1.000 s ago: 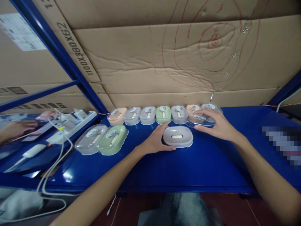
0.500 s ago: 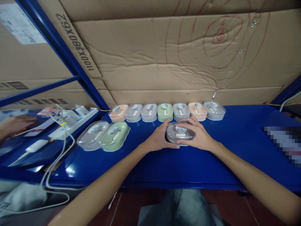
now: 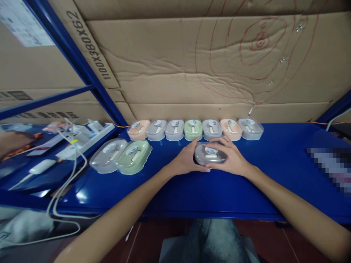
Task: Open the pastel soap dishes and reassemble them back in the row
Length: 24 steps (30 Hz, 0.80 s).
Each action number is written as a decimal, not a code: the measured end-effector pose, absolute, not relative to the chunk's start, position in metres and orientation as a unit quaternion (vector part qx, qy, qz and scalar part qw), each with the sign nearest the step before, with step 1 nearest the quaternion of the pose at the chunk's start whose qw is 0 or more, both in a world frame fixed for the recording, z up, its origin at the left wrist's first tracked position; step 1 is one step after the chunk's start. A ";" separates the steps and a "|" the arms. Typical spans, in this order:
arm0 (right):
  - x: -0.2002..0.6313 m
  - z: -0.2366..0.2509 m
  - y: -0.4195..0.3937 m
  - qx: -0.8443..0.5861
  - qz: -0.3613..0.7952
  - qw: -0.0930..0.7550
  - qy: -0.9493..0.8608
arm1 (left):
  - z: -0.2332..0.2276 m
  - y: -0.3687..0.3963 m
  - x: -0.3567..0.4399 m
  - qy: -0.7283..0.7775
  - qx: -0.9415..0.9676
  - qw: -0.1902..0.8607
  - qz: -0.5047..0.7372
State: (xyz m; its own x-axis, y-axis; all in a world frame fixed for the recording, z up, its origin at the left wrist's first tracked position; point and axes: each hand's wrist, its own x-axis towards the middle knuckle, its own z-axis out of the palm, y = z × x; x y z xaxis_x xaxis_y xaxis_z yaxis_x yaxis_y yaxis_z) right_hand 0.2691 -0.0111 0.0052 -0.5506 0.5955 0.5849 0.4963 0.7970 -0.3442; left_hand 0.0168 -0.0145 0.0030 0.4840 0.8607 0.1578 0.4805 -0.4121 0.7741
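A grey soap box with a clear lid [image 3: 210, 153] lies on the blue table [image 3: 246, 182] in front of me. My left hand [image 3: 184, 161] grips its left end. My right hand [image 3: 230, 159] lies over its right side and lid. Behind it, a row of several lidded soap boxes [image 3: 193, 129] in peach, grey and green stands along the cardboard wall. Two more boxes, a grey soap box [image 3: 108, 156] and a green soap box [image 3: 134, 156], lie to the left.
Cardboard sheets [image 3: 192, 65] close off the back. A blue shelf post [image 3: 82, 65] slants at the left. White cables [image 3: 65, 175], a power strip [image 3: 82, 140] and another person's hand [image 3: 11, 142] are at the left. A blurred patch [image 3: 329, 168] sits at the right.
My right hand took a clear lid from the row's right end and set it on the grey box. Both hands now hold the closed box, almost still.
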 end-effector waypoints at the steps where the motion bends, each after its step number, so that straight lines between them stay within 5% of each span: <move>1: 0.269 0.005 -0.011 -0.311 0.069 0.357 -0.878 | 0.003 -0.015 0.017 0.424 0.793 0.338 0.279; 17: 0.269 -0.003 -0.010 -0.311 0.069 0.365 -0.875 | 0.004 -0.022 0.018 0.370 0.856 0.238 0.272; 24: 0.271 0.000 -0.010 -0.346 0.173 0.380 -0.840 | 0.016 -0.028 0.018 0.341 0.896 0.166 0.232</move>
